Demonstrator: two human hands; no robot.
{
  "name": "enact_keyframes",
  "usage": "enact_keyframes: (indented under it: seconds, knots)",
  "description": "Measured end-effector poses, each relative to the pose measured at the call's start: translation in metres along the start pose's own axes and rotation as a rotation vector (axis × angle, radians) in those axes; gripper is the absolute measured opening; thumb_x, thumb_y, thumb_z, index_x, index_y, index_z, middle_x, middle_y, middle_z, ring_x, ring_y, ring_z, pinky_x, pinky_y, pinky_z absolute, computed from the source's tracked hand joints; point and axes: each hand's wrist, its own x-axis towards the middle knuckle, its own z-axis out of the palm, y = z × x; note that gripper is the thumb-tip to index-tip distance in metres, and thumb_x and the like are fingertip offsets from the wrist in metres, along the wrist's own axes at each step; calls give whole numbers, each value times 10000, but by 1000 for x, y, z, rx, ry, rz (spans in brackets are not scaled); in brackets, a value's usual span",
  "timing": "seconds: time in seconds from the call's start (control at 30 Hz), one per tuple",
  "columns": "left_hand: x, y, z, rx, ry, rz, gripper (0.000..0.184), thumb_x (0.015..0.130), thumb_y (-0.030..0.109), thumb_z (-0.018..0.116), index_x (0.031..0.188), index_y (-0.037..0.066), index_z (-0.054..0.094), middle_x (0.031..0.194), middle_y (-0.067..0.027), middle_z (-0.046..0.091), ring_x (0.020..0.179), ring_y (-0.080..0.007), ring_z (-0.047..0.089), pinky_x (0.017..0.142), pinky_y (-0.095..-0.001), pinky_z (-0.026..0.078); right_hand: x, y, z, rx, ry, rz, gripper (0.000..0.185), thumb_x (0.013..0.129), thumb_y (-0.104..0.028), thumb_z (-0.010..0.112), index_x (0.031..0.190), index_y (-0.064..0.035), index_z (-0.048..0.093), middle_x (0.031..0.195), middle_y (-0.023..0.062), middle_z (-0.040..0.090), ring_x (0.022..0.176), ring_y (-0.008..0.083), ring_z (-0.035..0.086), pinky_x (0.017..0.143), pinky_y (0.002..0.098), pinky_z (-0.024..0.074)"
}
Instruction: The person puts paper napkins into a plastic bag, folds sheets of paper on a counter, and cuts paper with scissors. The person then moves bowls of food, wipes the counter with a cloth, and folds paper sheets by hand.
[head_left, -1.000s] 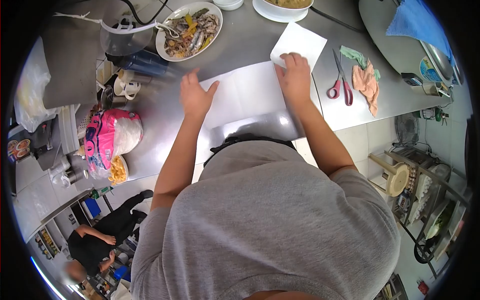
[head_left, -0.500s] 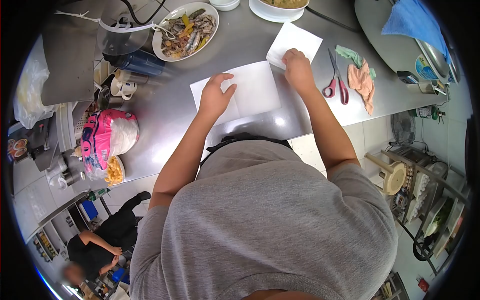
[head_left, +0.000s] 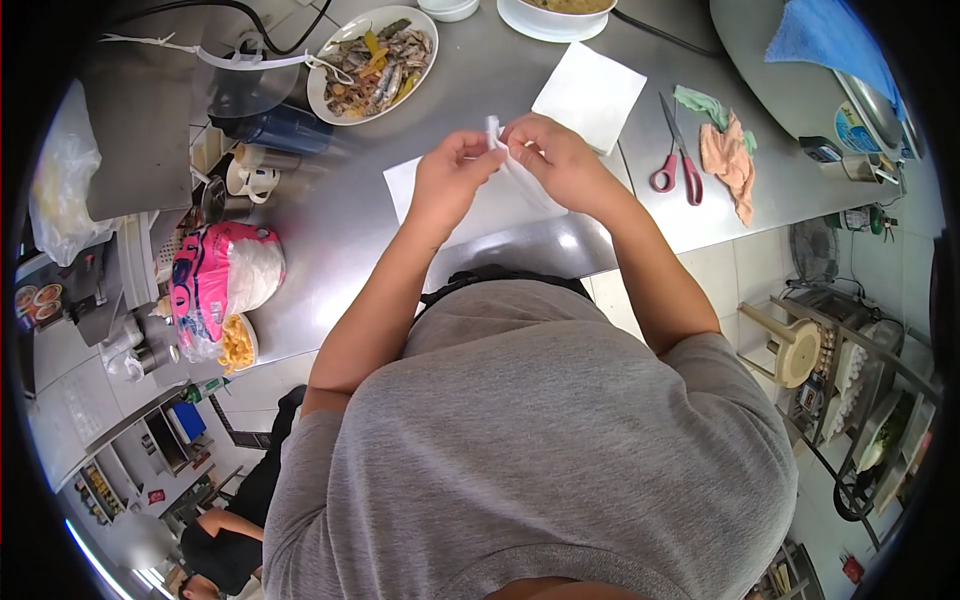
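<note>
Both my hands are close together over a white sheet point(head_left: 480, 212) that lies near the front edge of the steel table. My left hand point(head_left: 455, 175) pinches a lifted, curled part of the sheet. Beside it, my right hand point(head_left: 555, 160) has its fingers closed on the same raised part, which stands up between the hands. A square white stack point(head_left: 590, 92), paper-like, lies just beyond my right hand. Red-handled scissors point(head_left: 678, 160) rest to the right, with a peach cloth point(head_left: 730, 165) and a green cloth point(head_left: 702, 103) beside them.
An oval plate of food point(head_left: 318, 95) stands at the back left. Further left are a blue bottle point(head_left: 275, 128), a white mug point(head_left: 252, 180), a pink bag point(head_left: 215, 275) and a bowl of orange pieces point(head_left: 252, 345). A co-worker point(head_left: 225, 545) is at the lower left.
My hands have come together, and the sheet's right side is now lifted and curled between them. The co-worker at the lower left has shifted position.
</note>
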Motion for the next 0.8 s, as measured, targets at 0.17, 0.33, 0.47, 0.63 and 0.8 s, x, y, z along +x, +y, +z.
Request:
enact_keyframes:
  seconds: [0.17,0.33,0.47,0.63,0.8]
  knots:
    - [0,-2,-18,-136,130,-138,211,820,127,619,980,-10,628,870,-67,648,772,-139,608,714,-270,489,-2,3,-6,354,-10,401,213,882,-212,610,970,-24,560,889,82,649,803,207,594,757,317,473]
    - [-3,2,-23,-38,180,-152,67,770,78,617,759,14,600,662,-51,603,598,-144,572,572,-293,478,-14,-9,14,-28,-126,151,668,714,-448,758,1152,5,534,984,141,656,932,285,619,857,375,475]
    - [-12,9,-20,561,209,18,212,702,67,687,674,54,477,595,-14,489,512,-116,429,507,-283,399,-22,6,51,-5,68,14,805,660,-458,788,1256,2,504,1086,159,642,985,299,614,895,371,467]
    - [-16,3,-15,633,106,138,244,664,51,708,724,55,471,645,-8,476,569,-108,442,527,-257,398,-15,3,40,310,-128,300,556,695,-322,741,1134,-12,600,1068,162,649,986,294,615,869,359,474]
    - [-25,5,-38,309,30,12,272,668,29,680,903,57,546,842,-25,564,726,-132,528,685,-248,434,-17,38,27,-148,-387,209,319,708,-213,697,947,-6,661,868,154,661,823,268,623,747,341,483]
